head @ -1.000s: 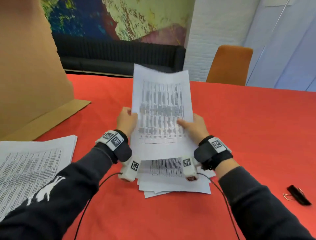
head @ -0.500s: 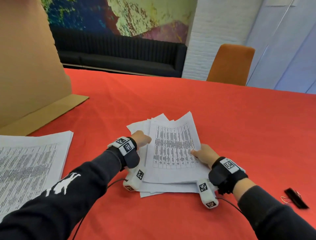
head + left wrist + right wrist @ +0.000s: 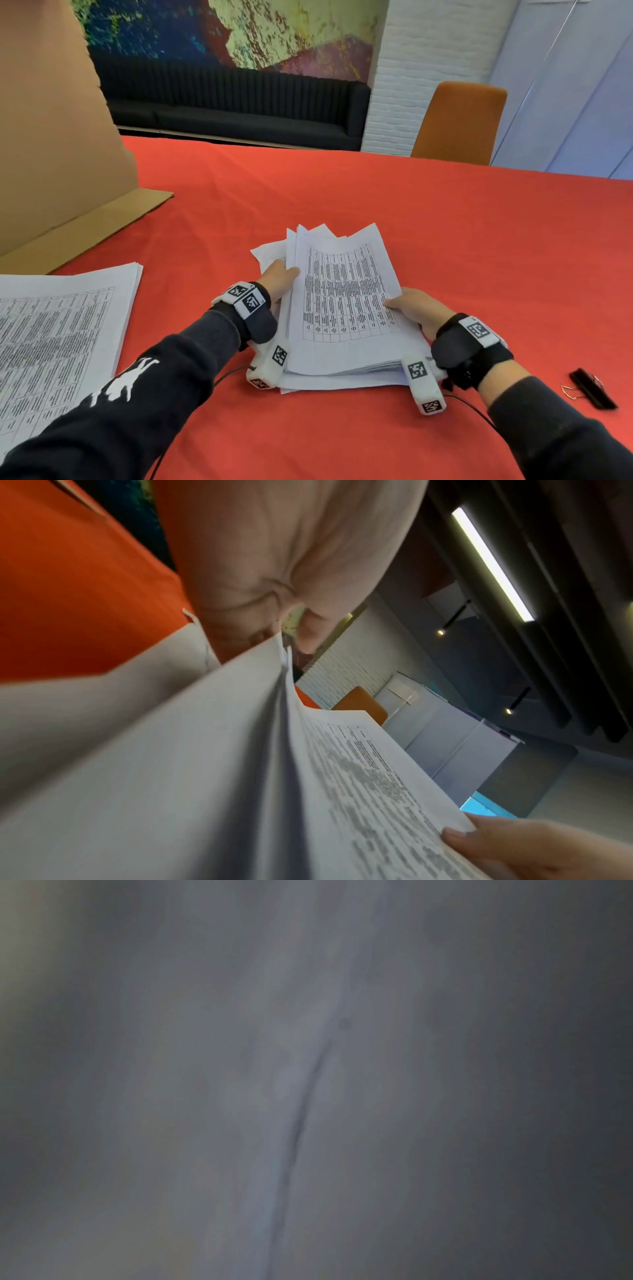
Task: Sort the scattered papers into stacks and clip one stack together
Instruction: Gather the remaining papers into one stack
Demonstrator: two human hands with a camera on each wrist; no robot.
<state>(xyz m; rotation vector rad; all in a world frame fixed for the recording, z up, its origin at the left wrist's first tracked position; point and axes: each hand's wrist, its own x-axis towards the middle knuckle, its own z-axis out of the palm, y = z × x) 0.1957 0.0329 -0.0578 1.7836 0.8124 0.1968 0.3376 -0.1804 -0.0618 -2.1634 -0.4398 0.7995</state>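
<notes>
A loose pile of printed papers [image 3: 342, 301] lies on the red table [image 3: 445, 240] in front of me, its far corners fanned out. My left hand [image 3: 279, 277] grips the pile's left edge; in the left wrist view the left hand [image 3: 274, 574] pinches the paper pile [image 3: 222, 777] at that edge. My right hand [image 3: 411, 308] holds the right edge, thumb on top and fingers underneath; its thumb [image 3: 459, 834] shows on the printed sheet. The upper sheets sit slightly raised above the bottom ones. A black binder clip [image 3: 592, 389] lies on the table to the right. The right wrist view is a grey blur.
A second, neater stack of printed papers [image 3: 58, 325] lies at the left near edge. A tall cardboard panel [image 3: 51, 137] stands at the far left with its flap on the table. An orange chair [image 3: 459, 120] stands beyond the far edge.
The sheets held upright above the table a second ago have come down onto the pile. Both hands now hold the pile by its sides, lower and closer to me.
</notes>
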